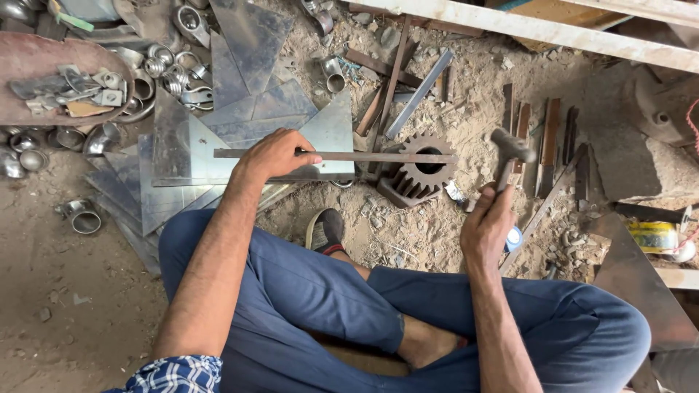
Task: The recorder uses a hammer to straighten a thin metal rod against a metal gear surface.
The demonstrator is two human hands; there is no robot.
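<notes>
I sit cross-legged on sandy ground. My left hand [275, 153] grips a long flat metal bar [378, 156] that lies level, its right end resting across a rusty toothed gear [426, 169]. My right hand [486, 224] holds a hammer [509, 149] by its handle, the head raised just right of the gear and the bar's end. The hammer head is apart from the bar.
Cut sheet-metal pieces [247, 109] are stacked under and behind my left hand. Metal rings and clamps [164, 73] lie at the upper left beside a rusty tray [44, 51] of small parts. Flat steel strips [542, 142] lie on the right. A pale beam [553, 33] crosses the top.
</notes>
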